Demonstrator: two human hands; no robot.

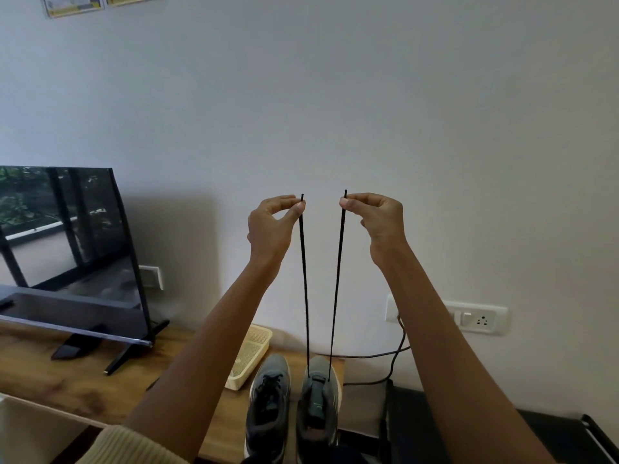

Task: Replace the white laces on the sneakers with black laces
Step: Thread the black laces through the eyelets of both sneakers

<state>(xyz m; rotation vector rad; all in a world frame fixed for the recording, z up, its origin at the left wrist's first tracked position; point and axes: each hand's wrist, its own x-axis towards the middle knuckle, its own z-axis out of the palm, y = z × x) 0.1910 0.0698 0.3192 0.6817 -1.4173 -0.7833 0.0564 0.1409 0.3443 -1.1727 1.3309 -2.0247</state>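
My left hand [273, 226] pinches one tip of the black lace [304, 279]. My right hand [378, 219] pinches the other. Below them sits the sneaker [318, 406].

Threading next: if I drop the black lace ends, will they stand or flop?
Probably flop: the black lace runs straight only because the left hand and right hand pull it taut. Thin, so likely light. Its tips stand upright unsupported: probably stiff.

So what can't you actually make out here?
Head view only:
Eyelets on the right sneaker: too small to tell which the black lace threads.
Inside the basket: partly hidden by the left forearm.
Text on wall posters: tiny, cut by top edge.
Heel of the left sneaker: runs off the bottom edge.
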